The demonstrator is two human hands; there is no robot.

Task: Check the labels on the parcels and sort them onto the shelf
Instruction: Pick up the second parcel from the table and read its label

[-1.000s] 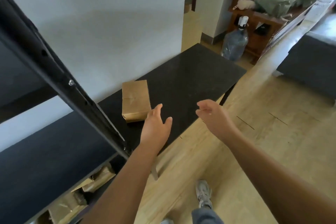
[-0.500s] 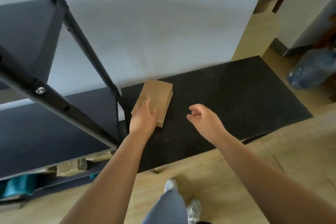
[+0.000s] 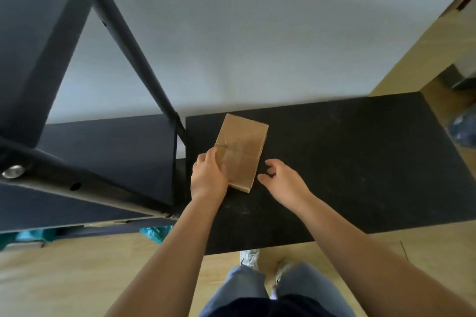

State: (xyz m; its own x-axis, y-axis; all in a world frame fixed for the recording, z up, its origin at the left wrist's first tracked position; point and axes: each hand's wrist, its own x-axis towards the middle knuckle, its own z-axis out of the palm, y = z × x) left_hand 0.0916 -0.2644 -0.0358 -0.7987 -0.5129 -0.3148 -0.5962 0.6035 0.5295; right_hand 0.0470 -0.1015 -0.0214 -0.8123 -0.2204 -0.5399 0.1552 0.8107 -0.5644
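A brown paper parcel (image 3: 240,149) lies flat on the black table (image 3: 347,162), near its left end. No label shows on its upper face. My left hand (image 3: 208,177) grips the parcel's near left corner, thumb on top. Just right of the parcel hovers my right hand (image 3: 282,183), fingers loosely curled, apart from it and holding nothing. The black metal shelf (image 3: 108,147) stands directly left of the table, its boards bare at this level.
A slanted shelf post (image 3: 134,51) and front rail (image 3: 77,188) cross the left of the view. Teal wrapping (image 3: 154,233) and other parcels peek from under the lower shelf board. A white wall runs behind. My feet stand on wooden floor (image 3: 64,278).
My view swung left and down over the table. The left hand slid along the parcel and took hold of its corner. My right hand moved in closer beside the parcel.
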